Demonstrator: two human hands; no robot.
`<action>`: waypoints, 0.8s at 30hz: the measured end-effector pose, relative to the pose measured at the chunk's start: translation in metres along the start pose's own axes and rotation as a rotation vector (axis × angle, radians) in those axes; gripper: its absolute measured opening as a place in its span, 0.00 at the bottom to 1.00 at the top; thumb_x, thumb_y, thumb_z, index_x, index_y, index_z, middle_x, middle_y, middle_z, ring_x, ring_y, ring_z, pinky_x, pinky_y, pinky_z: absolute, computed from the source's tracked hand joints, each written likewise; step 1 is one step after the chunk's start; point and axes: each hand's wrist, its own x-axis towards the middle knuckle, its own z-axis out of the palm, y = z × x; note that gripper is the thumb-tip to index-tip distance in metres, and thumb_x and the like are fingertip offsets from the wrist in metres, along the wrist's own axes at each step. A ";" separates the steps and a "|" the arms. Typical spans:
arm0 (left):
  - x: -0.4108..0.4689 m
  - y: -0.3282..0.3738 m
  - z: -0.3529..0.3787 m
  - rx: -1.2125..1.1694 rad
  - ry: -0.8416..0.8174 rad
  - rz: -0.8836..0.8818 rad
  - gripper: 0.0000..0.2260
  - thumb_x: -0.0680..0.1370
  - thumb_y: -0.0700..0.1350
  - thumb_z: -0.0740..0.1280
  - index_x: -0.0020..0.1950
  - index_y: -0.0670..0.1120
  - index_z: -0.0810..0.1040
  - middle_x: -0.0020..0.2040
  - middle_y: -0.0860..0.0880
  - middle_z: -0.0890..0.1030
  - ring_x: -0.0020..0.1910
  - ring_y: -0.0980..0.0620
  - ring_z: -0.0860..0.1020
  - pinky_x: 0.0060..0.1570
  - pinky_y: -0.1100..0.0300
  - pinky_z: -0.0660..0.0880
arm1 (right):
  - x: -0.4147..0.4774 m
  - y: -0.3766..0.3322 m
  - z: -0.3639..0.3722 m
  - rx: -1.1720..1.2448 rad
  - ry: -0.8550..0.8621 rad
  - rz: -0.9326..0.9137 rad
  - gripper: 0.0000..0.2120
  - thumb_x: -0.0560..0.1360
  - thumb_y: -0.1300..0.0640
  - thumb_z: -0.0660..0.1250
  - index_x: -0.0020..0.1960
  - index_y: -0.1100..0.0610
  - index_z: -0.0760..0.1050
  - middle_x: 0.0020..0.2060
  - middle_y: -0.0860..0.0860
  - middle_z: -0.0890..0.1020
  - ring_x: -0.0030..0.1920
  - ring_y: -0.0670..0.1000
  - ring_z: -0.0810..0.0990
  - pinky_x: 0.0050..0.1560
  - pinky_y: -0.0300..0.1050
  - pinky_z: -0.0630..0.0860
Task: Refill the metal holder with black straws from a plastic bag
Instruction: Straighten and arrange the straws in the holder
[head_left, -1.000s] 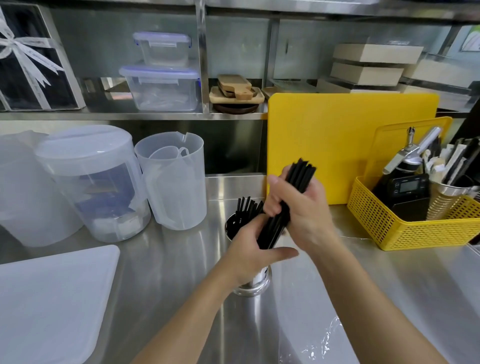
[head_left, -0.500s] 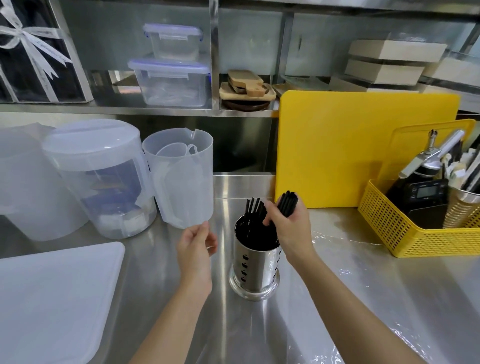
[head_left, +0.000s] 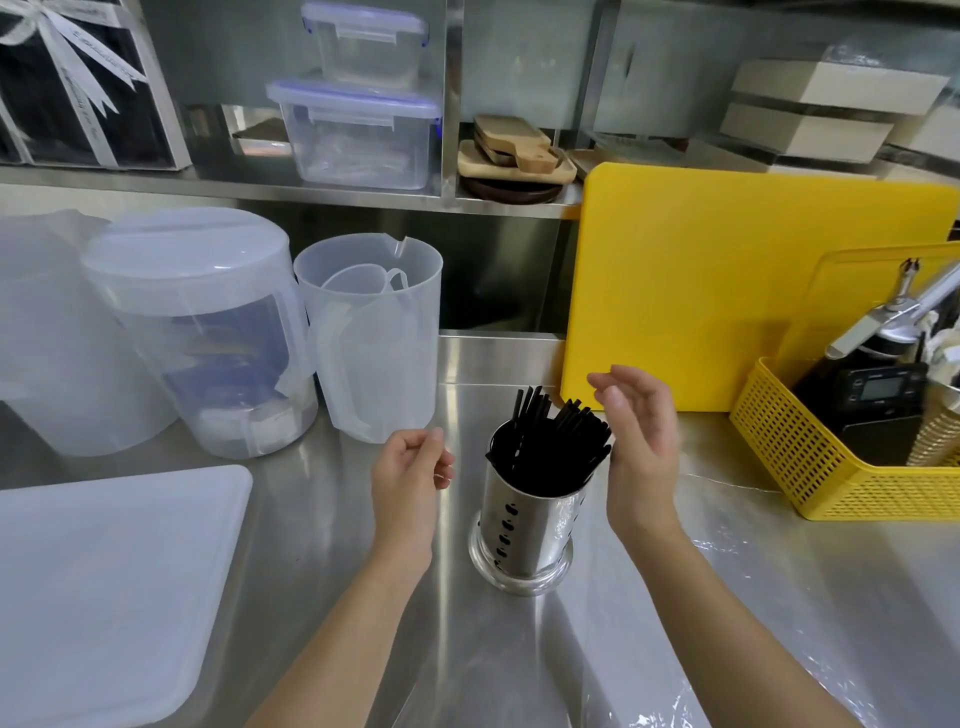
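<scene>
A perforated metal holder (head_left: 524, 530) stands upright on the steel counter, holding several black straws (head_left: 553, 441) that lean at different angles above its rim. My right hand (head_left: 641, 447) hovers just right of the straws, fingers spread, holding nothing. My left hand (head_left: 410, 467) hangs to the left of the holder, fingers loosely curled and apart, with nothing in it. Neither hand touches the holder. A clear plastic bag (head_left: 737, 551) lies crumpled flat on the counter to the right and front.
A yellow cutting board (head_left: 727, 291) leans behind the holder. A yellow basket (head_left: 810, 467) with tools sits at the right. Translucent jugs (head_left: 374, 338) and a lidded container (head_left: 197, 332) stand at the left, with a white tray (head_left: 114, 587) in front.
My right hand pushed the bundle of black straws down into the holder and let go. My left hand released the holder and drew back to the left.
</scene>
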 end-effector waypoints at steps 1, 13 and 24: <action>0.003 0.001 0.001 0.032 -0.021 0.019 0.08 0.76 0.38 0.64 0.37 0.44 0.72 0.31 0.48 0.74 0.28 0.54 0.72 0.36 0.62 0.71 | 0.001 -0.002 -0.001 0.005 0.019 -0.035 0.09 0.71 0.57 0.63 0.52 0.55 0.72 0.47 0.54 0.79 0.47 0.43 0.79 0.48 0.33 0.73; 0.061 0.030 0.046 0.622 -0.708 0.037 0.16 0.74 0.48 0.68 0.61 0.48 0.73 0.57 0.51 0.76 0.58 0.56 0.73 0.55 0.65 0.68 | 0.015 0.001 -0.044 -0.046 0.218 0.056 0.04 0.76 0.62 0.63 0.43 0.57 0.74 0.28 0.47 0.80 0.30 0.47 0.75 0.32 0.38 0.70; 0.063 0.022 0.073 0.792 -0.964 -0.023 0.11 0.77 0.45 0.65 0.55 0.39 0.74 0.46 0.47 0.78 0.46 0.53 0.77 0.46 0.62 0.73 | 0.008 0.024 -0.056 -0.055 0.214 0.249 0.07 0.76 0.65 0.61 0.41 0.60 0.74 0.24 0.50 0.77 0.23 0.49 0.71 0.26 0.38 0.67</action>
